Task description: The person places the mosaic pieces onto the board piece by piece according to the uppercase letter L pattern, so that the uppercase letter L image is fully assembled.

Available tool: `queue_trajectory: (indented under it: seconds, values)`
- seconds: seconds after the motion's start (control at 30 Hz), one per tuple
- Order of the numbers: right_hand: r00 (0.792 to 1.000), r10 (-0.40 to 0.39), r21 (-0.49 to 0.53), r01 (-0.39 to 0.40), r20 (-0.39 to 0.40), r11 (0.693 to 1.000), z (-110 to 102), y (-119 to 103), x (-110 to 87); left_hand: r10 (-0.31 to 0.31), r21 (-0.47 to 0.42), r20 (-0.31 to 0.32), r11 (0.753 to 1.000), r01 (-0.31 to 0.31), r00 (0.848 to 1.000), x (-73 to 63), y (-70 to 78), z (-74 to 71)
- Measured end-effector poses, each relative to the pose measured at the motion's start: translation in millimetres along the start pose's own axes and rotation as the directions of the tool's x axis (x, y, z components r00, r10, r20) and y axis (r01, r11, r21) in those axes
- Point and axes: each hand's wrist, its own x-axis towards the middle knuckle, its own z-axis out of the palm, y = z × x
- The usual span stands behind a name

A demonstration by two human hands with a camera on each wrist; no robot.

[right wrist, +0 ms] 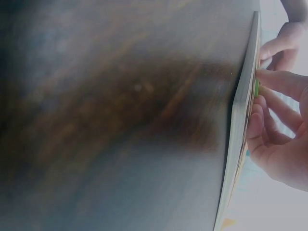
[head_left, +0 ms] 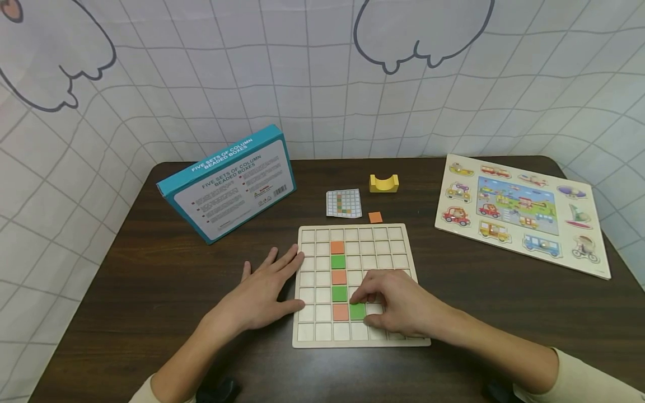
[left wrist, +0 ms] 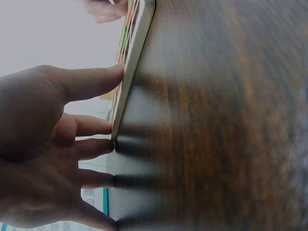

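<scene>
White gridded cloth with cartoon outlines hangs behind a dark wooden table (head_left: 151,280), on which a pale wooden grid board (head_left: 383,246) lies near the middle. Down one column of the board run five tiles, orange and green by turns. Just to the right of the lowest orange one sits a green tile (head_left: 358,311), and the right hand (head_left: 398,308) rests over the near right part of the board with its thumb and forefinger curled onto that tile, pinching it at its edges. The right wrist view shows the same fingertips (right wrist: 276,82) on a sliver of green at the board's top face. The left hand (head_left: 262,294) lies flat on the table at the board's left edge, fingers straight and spread, holding nothing; its fingertips (left wrist: 108,77) touch the side of the board.

Beyond the board, a small pattern card (head_left: 344,203) lies flat, with a loose orange tile (head_left: 375,217) just to its right and a yellow arched block (head_left: 384,183) a little farther back. A teal box (head_left: 229,182) leans at the far left, printed side up. At the far right lies a vehicle peg puzzle (head_left: 524,212), well apart from the board
</scene>
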Motion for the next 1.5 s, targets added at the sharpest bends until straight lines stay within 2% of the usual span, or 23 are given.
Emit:
queue_trajectory:
  seconds: [0.8, 1.03, 1.2, 1.5]
  values:
    - [0.999, 0.031, 0.029, -0.031, 0.013, 0.999, -9.5, -0.6, 1.3, -0.007, 0.014, 0.001, 1.0, 0.007, 1.0, 0.8, -0.2, -0.7]
    - [0.998, 0.049, 0.043, -0.047, -0.031, 0.998, -22.8, 2.6, 6.5, -0.009, 0.007, 0.0, 1.0, 0.009, 1.0, 0.5, -0.4, -0.7]
    - [0.995, 0.093, 0.105, -0.087, -0.048, 0.991, -34.0, 12.6, 12.5, -0.007, 0.002, 0.003, 1.0, 0.007, 1.0, 0.3, -0.8, -0.1]
    - [0.969, 0.185, 0.156, -0.159, -0.165, 0.975, -66.0, 39.5, 30.4, 0.002, -0.003, 0.001, 1.0, -0.002, 1.0, 0.3, -1.2, 0.7]
